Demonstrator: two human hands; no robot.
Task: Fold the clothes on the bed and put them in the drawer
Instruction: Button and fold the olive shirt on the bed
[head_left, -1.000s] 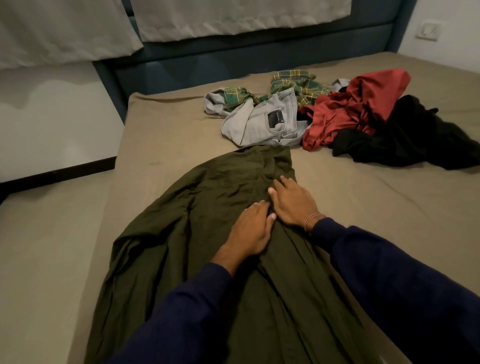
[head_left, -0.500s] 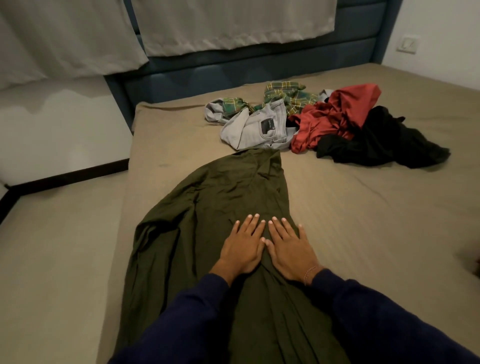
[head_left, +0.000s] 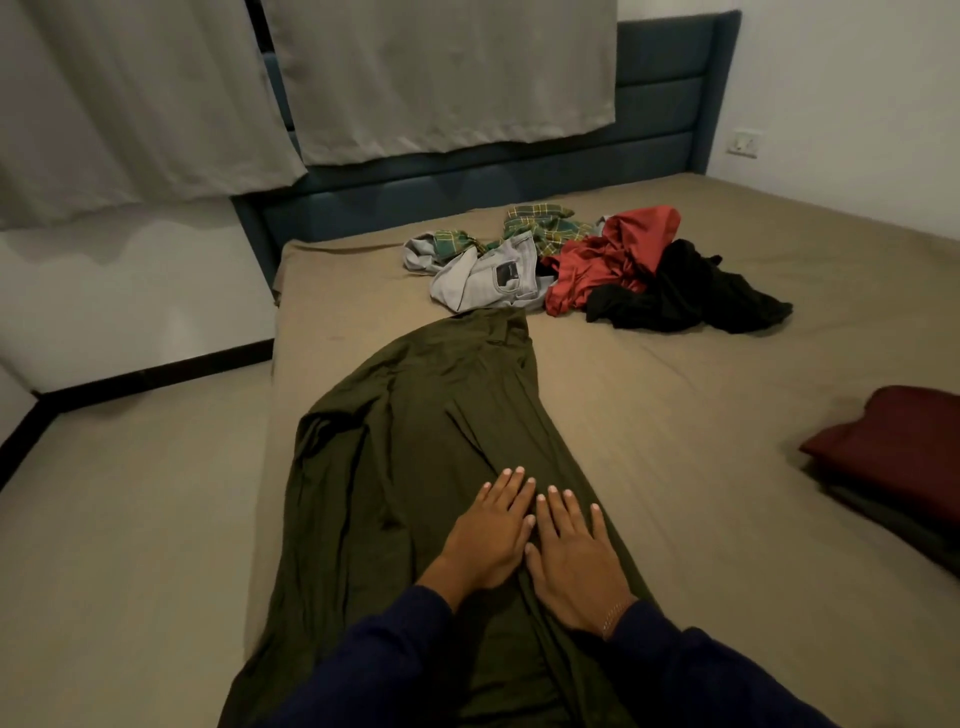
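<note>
A long olive-green garment lies stretched lengthwise along the left side of the bed. My left hand and my right hand press flat on it side by side, fingers straight. At the far end of the bed sits a heap of unfolded clothes: grey jeans, a green plaid piece, a red garment and a black garment. A folded dark red garment rests on a small stack at the right edge. No drawer is in view.
A dark blue padded headboard stands behind the bed, partly covered by grey curtains. The floor runs along the bed's left side. A wall socket is at the right.
Both hands slid back toward me along the olive garment and flattened out. The view lifted, bringing the folded dark red garment into sight at the right.
</note>
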